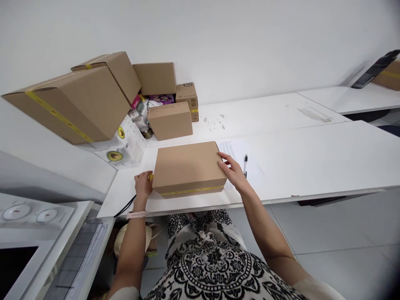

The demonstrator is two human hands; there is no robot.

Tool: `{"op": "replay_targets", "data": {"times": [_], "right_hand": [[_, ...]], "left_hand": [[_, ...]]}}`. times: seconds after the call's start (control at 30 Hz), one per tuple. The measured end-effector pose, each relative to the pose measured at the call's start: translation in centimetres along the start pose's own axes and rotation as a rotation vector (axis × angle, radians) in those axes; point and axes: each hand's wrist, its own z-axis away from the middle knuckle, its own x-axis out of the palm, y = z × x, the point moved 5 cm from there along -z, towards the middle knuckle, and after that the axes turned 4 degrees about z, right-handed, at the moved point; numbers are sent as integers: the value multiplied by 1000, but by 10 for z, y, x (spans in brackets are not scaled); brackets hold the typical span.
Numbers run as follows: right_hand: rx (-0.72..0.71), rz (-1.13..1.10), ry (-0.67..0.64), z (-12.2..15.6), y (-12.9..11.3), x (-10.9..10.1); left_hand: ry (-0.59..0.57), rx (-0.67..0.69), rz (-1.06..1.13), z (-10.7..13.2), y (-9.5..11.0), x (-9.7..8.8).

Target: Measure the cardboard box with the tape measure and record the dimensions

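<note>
A closed brown cardboard box (187, 166) lies flat near the front edge of the white table (312, 154), with yellow tape along its near side. My left hand (143, 184) is at the box's left end, fingers closed around a small yellow object, likely a tape roll, mostly hidden. My right hand (233, 171) rests on the box's right end, fingers spread over the top edge. A printed sheet of paper (229, 150) lies under the box's right side, with a black pen (245, 163) beside it.
Several cardboard boxes (81, 98) are stacked at the back left, with a white printed carton (123, 146) and small packets. A smaller box (170, 120) stands behind the flat one. A black cable (125, 207) hangs off the table's front edge. A second table (350, 98) stands at the right.
</note>
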Motion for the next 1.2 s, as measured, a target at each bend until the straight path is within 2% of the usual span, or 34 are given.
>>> {"op": "replay_targets", "data": {"times": [0.07, 0.13, 0.17, 0.23, 0.3, 0.37, 0.4, 0.47, 0.53, 0.57, 0.63, 0.7, 0.77, 0.87, 1.03, 1.2], "right_hand": [[-7, 14, 5, -1, 2, 0], [-30, 39, 0, -3, 3, -1], [-54, 69, 4, -3, 1, -2], [-146, 188, 85, 0, -11, -6], [-288, 328, 237, 13, -34, -9], [-437, 360, 293, 33, -65, -5], [-496, 311, 225, 44, -79, 3], [-562, 150, -51, 67, -104, 25], [-553, 13, -294, 88, -118, 46], [-536, -33, -358, 95, -121, 54], [-496, -91, -372, 102, -120, 62], [-432, -128, -328, 101, -113, 63], [-347, -171, -320, 96, -105, 62], [-263, -216, -347, 93, -99, 60], [-215, -254, -342, 95, -98, 56], [-228, -249, -387, 95, -95, 58]], "left_hand": [[30, -117, 72, 0, -5, -11], [79, -235, 245, 6, -6, -28], [100, -280, 374, 11, -3, -39], [174, -390, 869, 27, 8, -61], [170, -324, 1147, 44, 35, -81], [108, -215, 1253, 64, 70, -93], [0, -183, 1262, 74, 90, -91], [-193, -120, 1201, 93, 126, -80], [-349, 1, 1078, 108, 156, -64], [-391, 60, 1016, 114, 167, -57], [-416, 154, 902, 122, 180, -45], [-374, 196, 806, 124, 183, -40], [-328, 222, 739, 125, 182, -38], [-326, 274, 690, 125, 184, -39], [-347, 326, 590, 124, 192, -42], [-363, 313, 556, 124, 192, -41]]}}
